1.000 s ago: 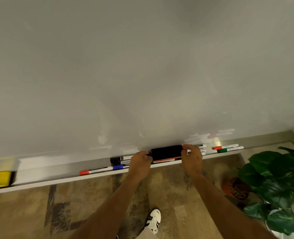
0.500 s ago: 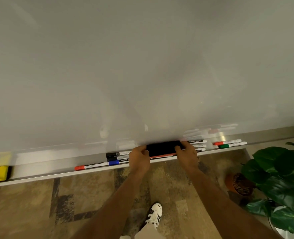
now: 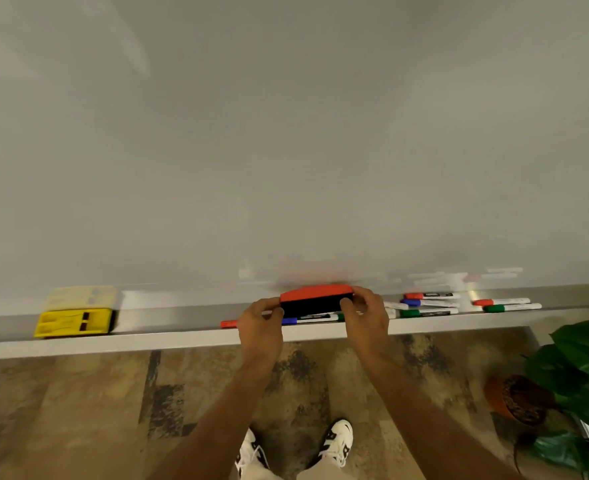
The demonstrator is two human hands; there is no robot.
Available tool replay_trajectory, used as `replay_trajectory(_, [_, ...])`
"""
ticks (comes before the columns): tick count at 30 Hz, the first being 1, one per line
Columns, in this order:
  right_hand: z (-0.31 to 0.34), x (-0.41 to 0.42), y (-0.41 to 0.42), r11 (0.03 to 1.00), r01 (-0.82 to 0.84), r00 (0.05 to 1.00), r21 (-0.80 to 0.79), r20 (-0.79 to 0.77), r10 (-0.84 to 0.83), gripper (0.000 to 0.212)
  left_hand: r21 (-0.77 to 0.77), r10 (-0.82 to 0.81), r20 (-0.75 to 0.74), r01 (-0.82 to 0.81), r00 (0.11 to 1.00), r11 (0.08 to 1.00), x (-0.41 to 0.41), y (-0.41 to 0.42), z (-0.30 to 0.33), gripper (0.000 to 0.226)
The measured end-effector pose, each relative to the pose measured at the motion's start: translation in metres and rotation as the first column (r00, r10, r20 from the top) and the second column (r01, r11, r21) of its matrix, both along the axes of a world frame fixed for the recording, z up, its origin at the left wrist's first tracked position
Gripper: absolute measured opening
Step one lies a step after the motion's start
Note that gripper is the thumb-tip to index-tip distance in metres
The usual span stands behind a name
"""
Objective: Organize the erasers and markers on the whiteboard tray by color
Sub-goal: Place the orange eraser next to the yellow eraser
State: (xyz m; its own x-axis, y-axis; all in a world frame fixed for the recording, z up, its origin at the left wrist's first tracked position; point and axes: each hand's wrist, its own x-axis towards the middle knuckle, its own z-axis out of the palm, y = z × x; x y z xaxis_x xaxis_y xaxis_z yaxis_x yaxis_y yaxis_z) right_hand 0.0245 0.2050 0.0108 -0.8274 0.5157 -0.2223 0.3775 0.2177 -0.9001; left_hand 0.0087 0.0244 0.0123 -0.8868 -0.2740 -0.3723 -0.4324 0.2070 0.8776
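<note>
Head view: I hold the red eraser (image 3: 315,301) by its two ends, my left hand (image 3: 260,325) pinching one end and my right hand (image 3: 365,315) the other, red back up, black felt toward me. It is just above the middle of the whiteboard tray (image 3: 182,339), over a blue marker (image 3: 308,319), so I can carry it level. The yellow eraser (image 3: 75,322) sits near the tray's left end.

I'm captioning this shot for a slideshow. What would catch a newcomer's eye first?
Both hands, left hand and right hand, grip a red-and-black eraser above the middle of the tray. A yellow eraser lies far left, and markers cluster to the right.
</note>
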Motion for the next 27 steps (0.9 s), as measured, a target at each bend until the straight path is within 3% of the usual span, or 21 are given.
replay_trajectory(5, [0.009, 0.006, -0.062, 0.998, 0.029, 0.998, -0.058, -0.048, -0.031, 0.004, -0.013, 0.122, -0.105, -0.124, 0.987, 0.992, 0.012, -0.053, 0.016, 0.006])
replay_trajectory(10, [0.004, 0.006, -0.118, 0.998, -0.058, 0.997, -0.013, -0.050, 0.057, 0.006, -0.007, 0.225, -0.143, -0.229, 0.964, 0.974, 0.014, -0.106, 0.018, 0.004])
replay_trajectory(14, [-0.006, 0.004, -0.158, 0.983, -0.182, 0.980, 0.006, -0.080, 0.181, 0.022, -0.073, 0.182, -0.147, -0.194, 0.972, 0.978, 0.011, -0.152, 0.007, 0.008])
replay_trajectory(19, [-0.020, -0.004, -0.207, 0.932, -0.344, 0.930, 0.110, -0.095, 0.354, 0.025, -0.207, 0.131, -0.142, -0.159, 0.981, 0.965, 0.006, -0.210, -0.009, 0.021])
replay_trajectory(27, [-0.048, -0.016, -0.278, 0.848, -0.529, 0.848, 0.038, 0.069, 0.526, 0.026, -0.331, 0.091, -0.121, -0.126, 0.988, 0.935, -0.009, -0.282, -0.037, 0.021])
